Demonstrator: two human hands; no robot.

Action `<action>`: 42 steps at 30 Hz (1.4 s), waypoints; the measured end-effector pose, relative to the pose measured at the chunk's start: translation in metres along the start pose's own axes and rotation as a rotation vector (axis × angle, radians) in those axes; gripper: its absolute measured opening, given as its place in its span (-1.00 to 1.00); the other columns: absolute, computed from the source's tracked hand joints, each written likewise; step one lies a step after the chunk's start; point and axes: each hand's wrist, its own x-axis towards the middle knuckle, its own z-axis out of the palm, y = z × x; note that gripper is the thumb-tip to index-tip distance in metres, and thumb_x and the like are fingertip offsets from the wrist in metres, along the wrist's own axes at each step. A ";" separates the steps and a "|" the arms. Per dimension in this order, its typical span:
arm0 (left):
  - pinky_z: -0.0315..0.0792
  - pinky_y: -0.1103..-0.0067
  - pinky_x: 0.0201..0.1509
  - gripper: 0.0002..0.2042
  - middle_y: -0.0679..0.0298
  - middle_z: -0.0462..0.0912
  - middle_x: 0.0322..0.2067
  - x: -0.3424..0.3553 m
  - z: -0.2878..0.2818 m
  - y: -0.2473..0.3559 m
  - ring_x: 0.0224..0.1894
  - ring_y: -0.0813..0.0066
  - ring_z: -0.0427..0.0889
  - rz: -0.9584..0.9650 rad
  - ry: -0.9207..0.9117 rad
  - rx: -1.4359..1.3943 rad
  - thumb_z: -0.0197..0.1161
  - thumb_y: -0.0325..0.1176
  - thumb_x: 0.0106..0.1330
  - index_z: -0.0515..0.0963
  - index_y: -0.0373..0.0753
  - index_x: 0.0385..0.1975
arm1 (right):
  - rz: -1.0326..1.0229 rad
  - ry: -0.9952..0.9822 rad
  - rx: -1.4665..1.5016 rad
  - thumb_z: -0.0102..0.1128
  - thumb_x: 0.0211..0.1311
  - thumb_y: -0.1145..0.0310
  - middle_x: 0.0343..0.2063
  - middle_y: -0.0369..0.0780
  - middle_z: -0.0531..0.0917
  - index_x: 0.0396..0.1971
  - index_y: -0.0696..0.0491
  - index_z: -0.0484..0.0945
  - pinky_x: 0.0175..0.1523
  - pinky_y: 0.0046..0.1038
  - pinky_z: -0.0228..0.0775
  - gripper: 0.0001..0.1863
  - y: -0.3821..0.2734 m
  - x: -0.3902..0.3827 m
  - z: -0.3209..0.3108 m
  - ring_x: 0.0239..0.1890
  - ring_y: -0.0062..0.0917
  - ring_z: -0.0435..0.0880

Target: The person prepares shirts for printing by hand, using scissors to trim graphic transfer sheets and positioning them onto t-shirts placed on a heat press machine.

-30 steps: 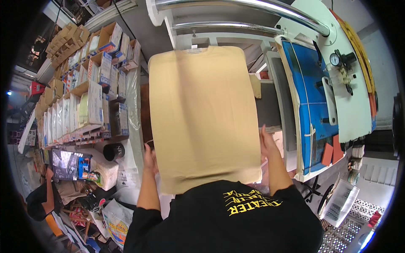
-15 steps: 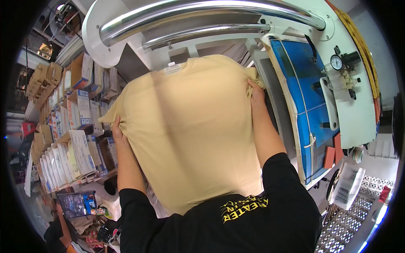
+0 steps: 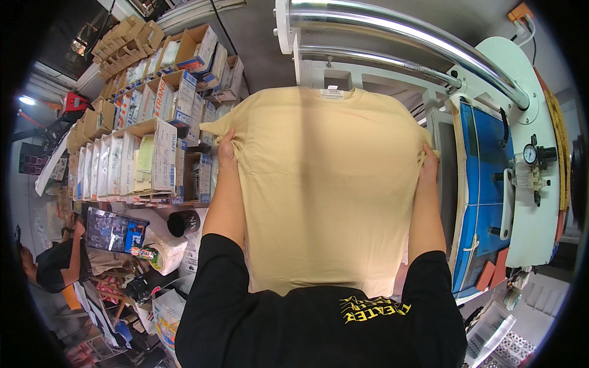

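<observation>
A plain sand-yellow T-shirt is spread out in front of me, neckline at the far end with a white label inside the collar. My left hand is closed on the shirt's left sleeve area, the sleeve end poking out beyond it. On the other side my right hand grips the bunched right sleeve. The cloth hangs fairly taut between both hands, and its lower end runs to my body. What lies beneath the shirt is mostly hidden.
A white press frame with shiny steel rollers stands at the far side. To the right are a blue padded panel and a pressure gauge. Cardboard boxes of packets fill shelves at left. Another person's arm shows lower left.
My view has turned left, so the press and shirt sit farther right in the picture. Both hands keep their hold on the sleeves; the shirt is now squarer to me.
</observation>
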 end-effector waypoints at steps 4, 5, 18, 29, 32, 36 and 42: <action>0.57 0.40 -0.07 -0.59 0.03 0.66 -0.03 -0.008 0.016 -0.022 -0.09 0.22 0.70 0.131 0.286 0.712 0.17 -0.21 0.41 0.49 -0.44 0.05 | -0.190 0.055 -0.946 0.21 0.31 0.33 0.00 -0.04 0.65 0.14 0.26 0.44 0.01 -0.32 0.50 -0.53 0.004 -0.034 0.020 -0.06 -0.27 0.68; 0.56 0.41 -0.10 -0.59 0.04 0.66 -0.06 -0.010 0.013 -0.025 -0.12 0.25 0.70 0.126 0.320 0.900 0.19 -0.21 0.38 0.50 -0.45 0.02 | -0.428 0.014 -1.027 0.22 0.30 0.31 -0.04 -0.07 0.67 0.13 0.26 0.45 0.00 -0.33 0.48 -0.53 0.009 -0.046 0.035 -0.09 -0.30 0.68; 0.50 0.54 -0.15 -0.63 0.22 0.70 -0.20 -0.338 -0.089 -0.067 -0.22 0.53 0.62 -0.189 0.124 0.961 0.05 -0.17 0.49 0.62 -0.38 -0.10 | 0.235 -0.051 -0.661 -0.03 0.46 0.10 -0.14 -0.14 0.68 -0.02 0.26 0.57 -0.03 -0.42 0.51 -0.52 0.048 -0.345 -0.139 -0.13 -0.46 0.67; 0.57 0.50 -0.17 -0.69 0.17 0.70 -0.15 -0.350 -0.080 -0.099 -0.21 0.42 0.70 -0.167 0.091 0.846 0.15 -0.31 0.38 0.57 -0.39 -0.01 | -0.187 -0.250 -1.367 0.23 0.27 0.22 -0.35 -0.12 0.72 -0.26 0.10 0.69 -0.16 -0.42 0.50 -0.75 0.002 -0.326 -0.154 -0.30 -0.48 0.70; 0.55 0.51 -0.18 -0.69 0.13 0.70 -0.14 -0.349 -0.166 -0.103 -0.24 0.38 0.70 -0.212 0.155 0.890 0.24 -0.34 0.33 0.58 -0.38 0.00 | -0.469 -0.220 -1.195 0.32 0.20 0.31 -0.41 -0.18 0.71 -0.40 0.05 0.71 -0.20 -0.44 0.47 -0.87 -0.159 -0.400 -0.062 -0.35 -0.51 0.67; 0.51 0.35 -0.24 -0.60 0.04 0.71 -0.42 -0.412 -0.236 -0.061 -0.34 0.22 0.69 -0.341 -0.117 1.512 0.29 -0.24 0.20 0.59 -0.32 -0.01 | -0.882 0.130 -1.103 0.18 0.31 0.37 -0.38 -0.24 0.72 -0.25 0.14 0.68 -0.14 -0.52 0.48 -0.82 -0.304 -0.426 0.005 -0.32 -0.54 0.66; 0.54 0.19 -0.18 -0.68 0.01 0.70 -0.22 -0.451 -0.064 -0.056 -0.22 0.01 0.68 0.182 0.409 1.630 -0.01 -0.15 0.40 0.65 -0.16 -0.14 | -1.053 0.045 -1.468 0.16 0.30 0.38 -0.35 -0.23 0.71 -0.20 0.15 0.66 -0.10 -0.50 0.47 -0.81 -0.349 -0.298 -0.101 -0.30 -0.53 0.66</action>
